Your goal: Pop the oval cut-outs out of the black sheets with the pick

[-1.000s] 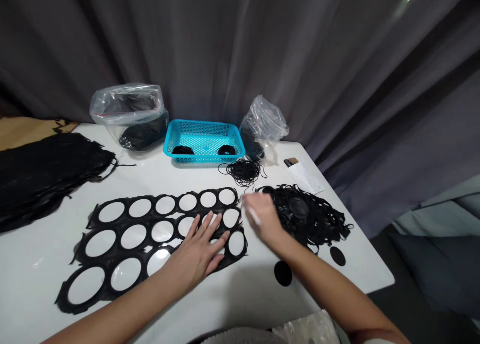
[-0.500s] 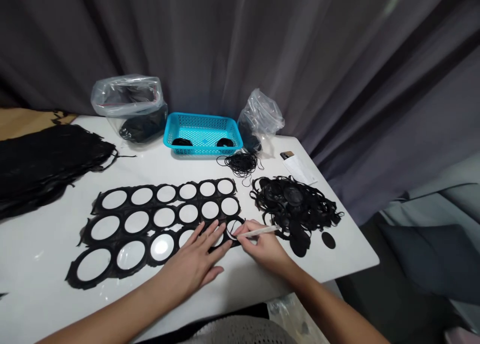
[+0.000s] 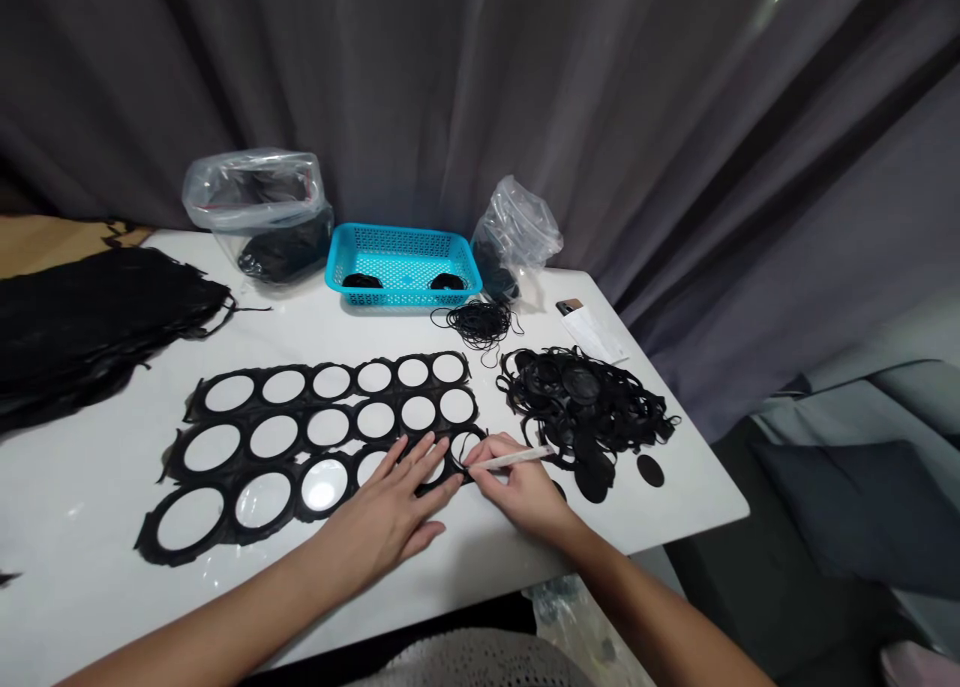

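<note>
A black sheet [image 3: 250,385] with rows of round cut-outs lies flat on the white table. My left hand [image 3: 397,497] rests on its front row, palm down with fingers spread, holding nothing. My right hand [image 3: 521,487] pinches a slim white pen-like tool [image 3: 517,458]. Its tip is at the front-right cut-out, where a thin black loop [image 3: 466,439] curves across the white opening. The tip itself is too small to make out. Beside my right hand lies a heap of black rings and scraps [image 3: 592,397], with a loose black disc [image 3: 650,471] to its right.
A blue basket [image 3: 405,298] holding black bundles stands at the back between two clear plastic bags [image 3: 251,202] [image 3: 521,217]. Thin black loops [image 3: 480,324] are piled before it. A stack of black sheets [image 3: 97,317] lies left; a phone [image 3: 568,307] and white paper [image 3: 596,335] lie right.
The view has shifted slightly. My right hand has moved the tool a little at the front-right cut-out, and the thin loop there has changed shape. My left hand stays in place.
</note>
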`<state>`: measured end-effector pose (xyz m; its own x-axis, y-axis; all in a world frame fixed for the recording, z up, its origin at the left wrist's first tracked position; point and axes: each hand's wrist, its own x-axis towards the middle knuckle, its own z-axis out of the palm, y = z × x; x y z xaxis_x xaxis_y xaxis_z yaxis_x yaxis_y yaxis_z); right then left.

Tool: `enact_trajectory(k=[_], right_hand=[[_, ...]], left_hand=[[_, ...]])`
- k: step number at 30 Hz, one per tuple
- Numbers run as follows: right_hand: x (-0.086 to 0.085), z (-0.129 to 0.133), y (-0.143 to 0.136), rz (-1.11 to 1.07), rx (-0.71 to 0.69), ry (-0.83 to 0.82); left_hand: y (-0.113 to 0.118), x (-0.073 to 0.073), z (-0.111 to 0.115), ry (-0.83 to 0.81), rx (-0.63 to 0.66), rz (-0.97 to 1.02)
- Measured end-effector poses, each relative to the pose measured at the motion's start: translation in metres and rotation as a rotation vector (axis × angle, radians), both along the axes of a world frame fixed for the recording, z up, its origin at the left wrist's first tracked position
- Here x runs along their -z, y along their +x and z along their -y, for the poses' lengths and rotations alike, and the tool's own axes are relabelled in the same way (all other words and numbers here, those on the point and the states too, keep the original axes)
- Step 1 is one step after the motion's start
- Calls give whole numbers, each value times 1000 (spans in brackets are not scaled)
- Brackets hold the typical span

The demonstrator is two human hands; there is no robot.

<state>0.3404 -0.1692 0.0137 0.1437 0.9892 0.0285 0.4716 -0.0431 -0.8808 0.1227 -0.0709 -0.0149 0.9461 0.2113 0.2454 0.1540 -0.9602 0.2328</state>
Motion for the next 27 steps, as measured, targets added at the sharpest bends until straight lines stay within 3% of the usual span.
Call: enact_trajectory(k=[8,14,16,18,20,22,24,27], right_hand=[[-1,-2,1,88,-23,53],[16,10,-8,514,-115,263],[18,6,6,625,-69,319],[11,-4,31,661,97,331],[-2,-17,55,641,295,303],[-17,-28,65,505,395,211],[-27,-34,57,299,340,105],[-29,-33,22,47,135,-25]], left_hand=[[1,-1,0,7,3,-21],[1,-5,1,22,-41,-49],[1,-4,1,18,-39,-52],[1,-5,1,12,-36,-51],[0,-7,0,9,-32,-39],[-4,-11,0,12,-17,-35],[-11,-15,1,31,-8,-49],[-28,-17,4,77,-43,-73]])
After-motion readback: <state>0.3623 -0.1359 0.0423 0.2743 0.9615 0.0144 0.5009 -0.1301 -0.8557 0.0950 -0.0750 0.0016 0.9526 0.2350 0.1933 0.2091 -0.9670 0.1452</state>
